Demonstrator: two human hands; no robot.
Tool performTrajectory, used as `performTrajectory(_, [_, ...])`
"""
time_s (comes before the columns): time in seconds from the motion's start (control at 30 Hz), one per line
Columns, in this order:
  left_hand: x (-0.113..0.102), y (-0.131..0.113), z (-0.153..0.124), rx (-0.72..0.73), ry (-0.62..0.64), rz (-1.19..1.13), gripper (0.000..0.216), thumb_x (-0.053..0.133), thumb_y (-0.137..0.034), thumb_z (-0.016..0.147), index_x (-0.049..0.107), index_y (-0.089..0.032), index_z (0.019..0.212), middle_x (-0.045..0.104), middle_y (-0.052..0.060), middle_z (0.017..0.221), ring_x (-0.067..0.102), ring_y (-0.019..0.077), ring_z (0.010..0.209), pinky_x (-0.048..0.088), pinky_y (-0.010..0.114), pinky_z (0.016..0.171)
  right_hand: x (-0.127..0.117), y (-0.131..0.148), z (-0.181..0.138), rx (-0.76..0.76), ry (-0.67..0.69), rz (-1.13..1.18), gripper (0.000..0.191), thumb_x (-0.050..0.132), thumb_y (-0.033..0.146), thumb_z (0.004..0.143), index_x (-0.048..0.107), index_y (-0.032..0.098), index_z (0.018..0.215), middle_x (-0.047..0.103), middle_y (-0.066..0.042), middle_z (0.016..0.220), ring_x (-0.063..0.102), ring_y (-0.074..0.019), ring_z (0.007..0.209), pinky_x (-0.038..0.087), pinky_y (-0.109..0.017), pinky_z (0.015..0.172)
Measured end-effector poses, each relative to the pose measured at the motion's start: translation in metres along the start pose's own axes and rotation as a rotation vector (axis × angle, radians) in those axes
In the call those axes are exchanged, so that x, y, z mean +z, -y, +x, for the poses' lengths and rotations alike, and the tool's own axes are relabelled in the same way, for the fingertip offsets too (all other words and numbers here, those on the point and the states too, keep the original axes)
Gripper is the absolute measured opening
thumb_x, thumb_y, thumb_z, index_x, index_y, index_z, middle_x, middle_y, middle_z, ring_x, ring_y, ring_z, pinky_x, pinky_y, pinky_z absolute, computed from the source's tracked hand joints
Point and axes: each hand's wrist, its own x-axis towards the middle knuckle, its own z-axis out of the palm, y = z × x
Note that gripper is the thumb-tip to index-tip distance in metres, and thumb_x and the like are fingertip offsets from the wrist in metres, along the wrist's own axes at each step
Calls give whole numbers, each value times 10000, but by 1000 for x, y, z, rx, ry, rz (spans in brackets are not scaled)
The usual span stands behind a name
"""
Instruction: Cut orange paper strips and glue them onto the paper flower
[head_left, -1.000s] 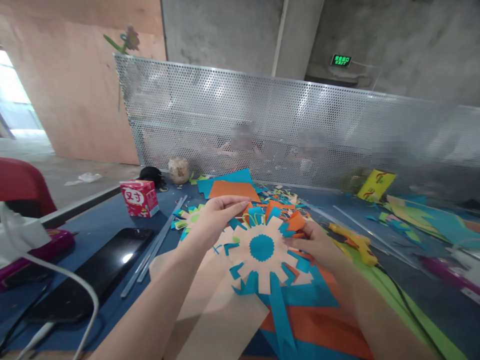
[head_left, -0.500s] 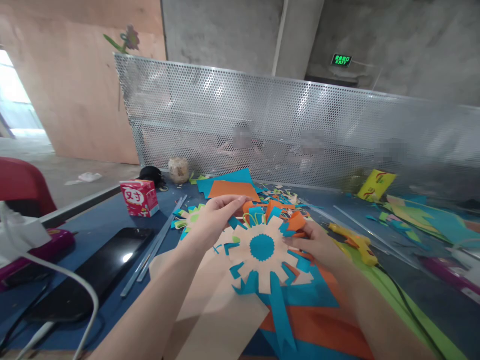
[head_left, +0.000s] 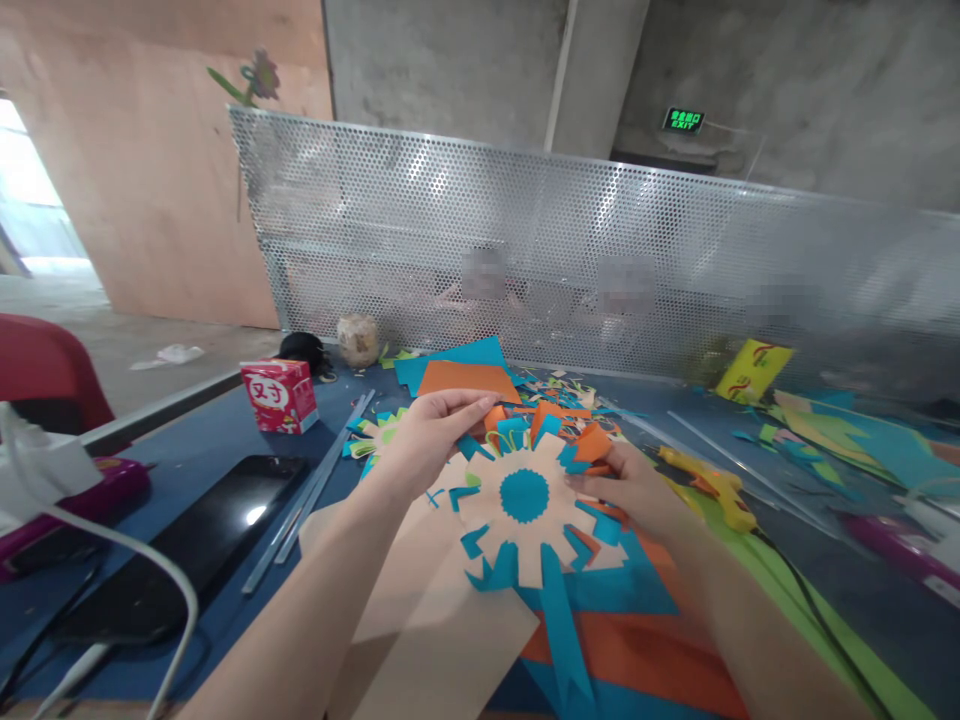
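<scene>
A paper flower of beige card with a blue toothed centre and blue-edged petals is held above the blue table. My left hand pinches its upper left petals, fingers closed on the paper. My right hand grips its right edge, thumb on top near an orange petal. A blue paper stem hangs from the flower toward me. Sheets of beige, orange and blue paper lie under it.
A black phone, a red carton, grey sticks and a white cable lie at left. A yellow glue gun and green paper lie at right. Paper scraps pile behind. A perforated metal screen borders the far edge, with people behind it.
Almost nothing has moved. My left fingers shifted slightly along the flower's upper petals; the flower and my right hand stay in place.
</scene>
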Motion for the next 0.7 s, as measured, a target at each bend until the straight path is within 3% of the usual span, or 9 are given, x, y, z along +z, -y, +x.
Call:
performTrajectory(0.53, [0,1,0,5,-45,-1,265,633,-346,652,655,-165,844,638,43,725,558,92,618,437,188,541,-1,-1,0,-4,-15,-29,203,675,278,598,641,204,785,630,6,695,582,-146,677,467,-278,642])
performTrajectory(0.63, [1,0,3,57,-58,-32,293,624,-369,655,645,-158,858,647,60,794,580,109,674,457,209,583,-2,-2,2,-4,-40,-24,194,678,274,589,637,193,760,626,10,676,569,-129,626,458,-258,600])
performTrajectory(0.7, [-2,-6,3,153,-145,-63,298,633,-364,648,633,-159,864,647,55,794,589,122,705,465,229,607,-4,-3,3,5,-84,-19,169,680,273,586,634,183,722,610,21,625,543,-103,553,440,-233,548])
